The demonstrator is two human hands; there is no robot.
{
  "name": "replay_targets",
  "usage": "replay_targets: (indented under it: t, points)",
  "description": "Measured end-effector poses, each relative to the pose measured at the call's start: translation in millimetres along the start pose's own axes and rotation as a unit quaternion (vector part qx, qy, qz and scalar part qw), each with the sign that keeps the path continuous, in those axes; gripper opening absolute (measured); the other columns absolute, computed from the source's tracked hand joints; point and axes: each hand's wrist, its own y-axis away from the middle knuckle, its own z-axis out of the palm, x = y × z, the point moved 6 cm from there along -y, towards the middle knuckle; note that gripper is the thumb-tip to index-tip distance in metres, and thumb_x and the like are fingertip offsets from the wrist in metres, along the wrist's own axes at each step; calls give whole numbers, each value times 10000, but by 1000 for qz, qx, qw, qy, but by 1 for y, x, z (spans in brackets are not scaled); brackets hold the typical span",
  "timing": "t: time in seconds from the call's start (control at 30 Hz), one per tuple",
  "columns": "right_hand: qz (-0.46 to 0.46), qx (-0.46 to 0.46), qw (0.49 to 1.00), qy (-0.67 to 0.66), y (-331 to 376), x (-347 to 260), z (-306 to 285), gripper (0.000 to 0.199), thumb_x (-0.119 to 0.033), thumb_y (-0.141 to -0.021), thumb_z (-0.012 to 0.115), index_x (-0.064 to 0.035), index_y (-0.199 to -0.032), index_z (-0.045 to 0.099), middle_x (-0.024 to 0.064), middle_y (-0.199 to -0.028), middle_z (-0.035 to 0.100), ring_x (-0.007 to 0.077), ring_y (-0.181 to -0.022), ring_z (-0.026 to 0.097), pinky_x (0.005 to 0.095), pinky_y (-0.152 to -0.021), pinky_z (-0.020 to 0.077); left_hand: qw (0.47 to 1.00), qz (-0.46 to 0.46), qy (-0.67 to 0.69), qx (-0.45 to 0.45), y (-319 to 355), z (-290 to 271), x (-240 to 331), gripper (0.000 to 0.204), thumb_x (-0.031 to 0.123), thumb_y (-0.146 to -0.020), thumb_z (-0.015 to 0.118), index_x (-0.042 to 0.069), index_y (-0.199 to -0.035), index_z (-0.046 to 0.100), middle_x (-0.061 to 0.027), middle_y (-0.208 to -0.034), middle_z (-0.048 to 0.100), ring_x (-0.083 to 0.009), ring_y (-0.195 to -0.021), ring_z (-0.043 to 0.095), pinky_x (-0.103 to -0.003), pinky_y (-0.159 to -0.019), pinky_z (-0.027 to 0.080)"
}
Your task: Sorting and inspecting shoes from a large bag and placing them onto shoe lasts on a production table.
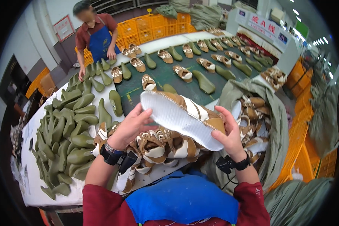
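Between my hands is a brown and white shoe upper (182, 118), tipped so that its ribbed white underside faces me. At its toe end, my left hand (133, 124) holds the edge, with the thumb on the underside. My right hand (229, 133) grips the heel end, thumb in front and fingers over the back. Just below it, several more brown and white shoe uppers (151, 147) are bunched at the table's near edge. A green shoe last (116, 102) lies near my left hand. The held upper partly hides a last behind it.
A big pile of green lasts (60, 132) covers the white table (30, 177) at left. Uppers and lasts stand in rows on a dark green belt (130, 88). A grey-green sack (277, 139) of uppers is at right, beside orange crates (295, 150). A co-worker (98, 34) handles lasts across the table.
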Motion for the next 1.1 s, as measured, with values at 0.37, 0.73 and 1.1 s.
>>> replay_targets:
  t: [0.37,0.73,1.1]
  points:
    - [-313,68,821,472,-36,-35,37,376,-114,-643,690,-47,-994,573,86,-802,526,257,-755,490,344,-703,375,977,25,-174,-117,47,-2,-3,403,114,-867,524,19,-1243,415,-101,-1152,530,-160,-1051,508,-283,-915,395]
    - [-26,-112,820,561,-19,128,-74,157,-166,-719,554,-136,-812,677,81,-764,644,275,-745,597,392,-691,445,984,32,-166,60,69,-49,-47,361,141,-840,556,-15,-1156,478,-109,-1026,582,-191,-977,554,-301,-879,432]
    - [-10,270,844,463,-2,91,-246,240,-14,-730,509,-40,-946,610,139,-889,599,302,-879,557,387,-791,442,976,28,-212,27,33,7,-43,342,38,-838,504,-27,-1171,457,-111,-1038,568,-174,-1005,526,-289,-900,393]
